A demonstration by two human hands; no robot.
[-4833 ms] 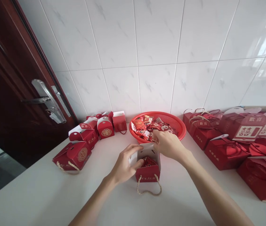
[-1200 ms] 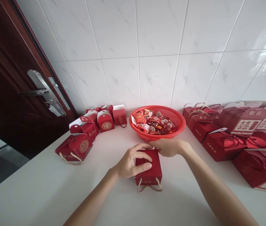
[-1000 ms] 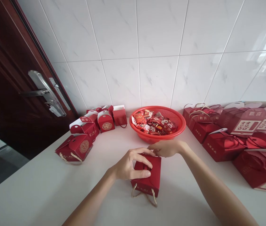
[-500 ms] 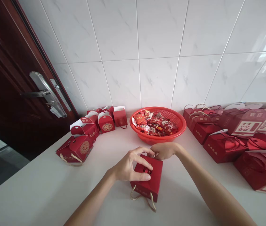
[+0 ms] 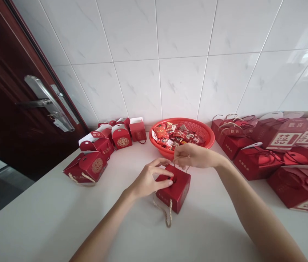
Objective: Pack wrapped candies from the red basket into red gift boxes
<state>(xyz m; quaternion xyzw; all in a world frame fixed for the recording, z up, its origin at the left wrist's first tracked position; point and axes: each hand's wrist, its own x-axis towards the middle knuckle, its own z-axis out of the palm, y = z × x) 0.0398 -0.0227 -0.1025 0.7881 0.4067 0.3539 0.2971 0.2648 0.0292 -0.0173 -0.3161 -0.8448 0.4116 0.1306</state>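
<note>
A small red gift box (image 5: 182, 187) stands on the white table in front of me, its top folded flat with a slot in it. My left hand (image 5: 147, 180) steadies the box from the left, thumb and fingers curled on the lid around the slot. At the box's far edge, my right hand (image 5: 196, 155) is closed on a twisted rope handle (image 5: 188, 168), lifting it above the lid. The matching beige rope handle (image 5: 167, 218) on the near side hangs down onto the table. My right fingertips are partly hidden.
Behind the box sits a red plastic basket (image 5: 208, 140) of wrapped candies (image 5: 178, 136). Several red boxes (image 5: 88, 167) stand at the left, and many more red boxes (image 5: 257, 163) fill the right side. A tiled wall (image 5: 183, 83) backs the table; a dark door (image 5: 3, 91) is left.
My right hand has risen from the box's far edge, drawing the far rope handle up. My left hand stays on the lid. The view has shifted slightly and the box has turned a little.
</note>
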